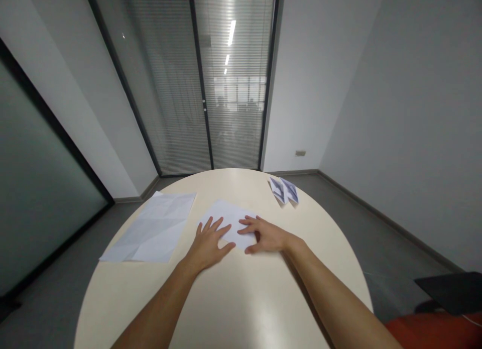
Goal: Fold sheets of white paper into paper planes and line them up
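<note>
A white sheet of paper [222, 208] lies on the table in front of me, partly covered by both hands. My left hand [209, 243] rests on its left side with the fingers spread and nothing in them. On the right side of the paper, my right hand [263, 235] touches it with fingertips apart and the palm lifted a little. The paper's lower edge shows between the two thumbs; some of its outline is hidden under my hands.
Creased white sheets [154, 228] lie at the left of the round cream table [241, 299]. Two folded paper pieces [284, 191] stand near its far right edge. A dark flat object [452, 291] is beyond the table at lower right, above something red [433, 331].
</note>
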Motion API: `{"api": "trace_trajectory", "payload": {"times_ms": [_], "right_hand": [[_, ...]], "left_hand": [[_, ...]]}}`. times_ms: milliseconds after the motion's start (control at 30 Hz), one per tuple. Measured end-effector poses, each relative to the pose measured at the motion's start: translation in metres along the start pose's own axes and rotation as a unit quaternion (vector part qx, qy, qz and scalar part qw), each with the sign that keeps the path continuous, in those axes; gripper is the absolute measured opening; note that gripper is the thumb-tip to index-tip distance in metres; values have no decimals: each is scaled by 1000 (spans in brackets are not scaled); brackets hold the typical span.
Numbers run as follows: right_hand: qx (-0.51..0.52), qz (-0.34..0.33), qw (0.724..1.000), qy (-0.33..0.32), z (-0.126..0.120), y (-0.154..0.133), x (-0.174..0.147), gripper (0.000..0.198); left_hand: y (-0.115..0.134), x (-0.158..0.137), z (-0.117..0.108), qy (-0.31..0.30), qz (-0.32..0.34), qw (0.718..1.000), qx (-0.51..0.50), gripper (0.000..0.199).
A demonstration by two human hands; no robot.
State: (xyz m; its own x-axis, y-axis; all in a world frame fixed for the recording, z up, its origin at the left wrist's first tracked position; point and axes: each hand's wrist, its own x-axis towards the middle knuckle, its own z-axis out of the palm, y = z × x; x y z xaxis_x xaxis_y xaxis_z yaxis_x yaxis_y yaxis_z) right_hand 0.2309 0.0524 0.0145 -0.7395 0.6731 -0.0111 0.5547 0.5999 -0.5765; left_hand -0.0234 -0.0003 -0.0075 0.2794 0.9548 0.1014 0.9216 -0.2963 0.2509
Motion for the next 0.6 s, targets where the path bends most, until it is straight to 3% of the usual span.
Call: {"api": "trace_trajectory", "payload": {"times_ms": [400,600], "right_hand": [[27,3,1000,17,0,-1,-2,75],[21,3,1000,14,1,-2,-2,75]], "left_hand": [[-5,3,1,2,5,999,-44,61],[-6,4,1,6,37,997,-61,52]]}}
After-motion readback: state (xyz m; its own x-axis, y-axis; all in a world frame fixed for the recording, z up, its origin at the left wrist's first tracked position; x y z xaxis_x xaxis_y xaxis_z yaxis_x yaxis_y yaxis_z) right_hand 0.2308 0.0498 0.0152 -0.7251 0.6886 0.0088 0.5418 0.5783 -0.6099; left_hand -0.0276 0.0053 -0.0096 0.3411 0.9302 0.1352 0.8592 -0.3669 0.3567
